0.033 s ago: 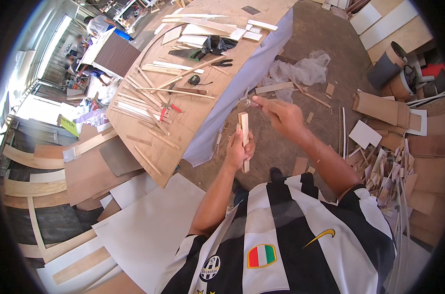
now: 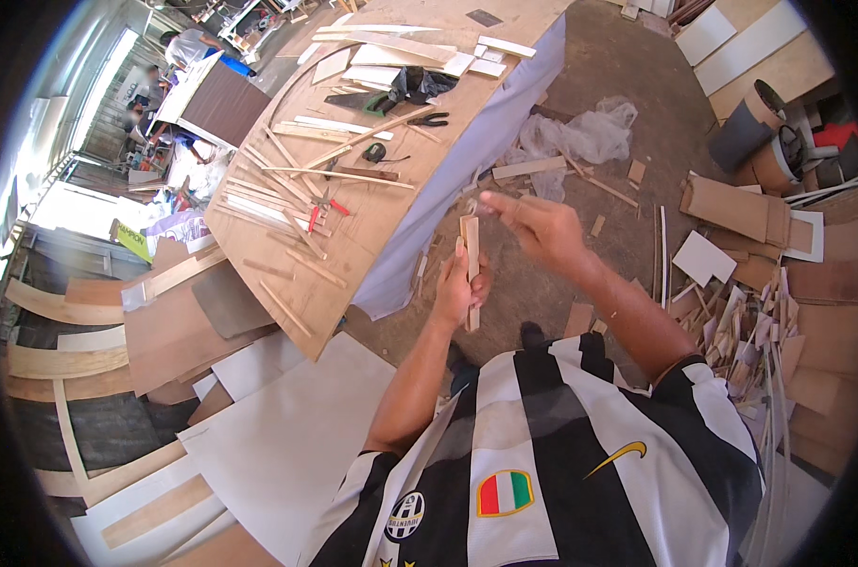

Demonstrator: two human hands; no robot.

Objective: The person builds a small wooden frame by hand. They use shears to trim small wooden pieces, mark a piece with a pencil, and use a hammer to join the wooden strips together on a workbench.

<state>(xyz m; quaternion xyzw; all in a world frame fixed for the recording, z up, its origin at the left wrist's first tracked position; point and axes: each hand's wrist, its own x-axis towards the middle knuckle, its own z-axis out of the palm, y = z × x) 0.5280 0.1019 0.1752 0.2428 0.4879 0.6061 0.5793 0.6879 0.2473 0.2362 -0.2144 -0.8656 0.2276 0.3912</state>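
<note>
My left hand (image 2: 455, 291) is wrapped round a short, square strip of pale wood (image 2: 472, 260), held nearly upright in front of my chest. Its upper end stands clear of the fingers, and the lower end sticks out below them. Close to that upper end, to the right, is my right hand (image 2: 545, 230), with its fingers closed. A small, blurred, pale thing (image 2: 471, 205) shows beyond its fingertips, right by the top of the strip. I cannot make out its kind, nor whether it touches the wood.
A plywood-topped table (image 2: 377, 222) at the left bears wood strips, red-handled pliers (image 2: 330, 208), black pliers (image 2: 431, 120) and a tape measure (image 2: 375, 151). Clear plastic sheeting (image 2: 590, 137) lies on the floor. Offcuts (image 2: 746, 331) pile up at right; white board (image 2: 287, 416) lies lower left. People work far left.
My right hand has shifted slightly left and down, bringing the small blurred thing closer to the strip's top. The left hand and the strip have hardly moved.
</note>
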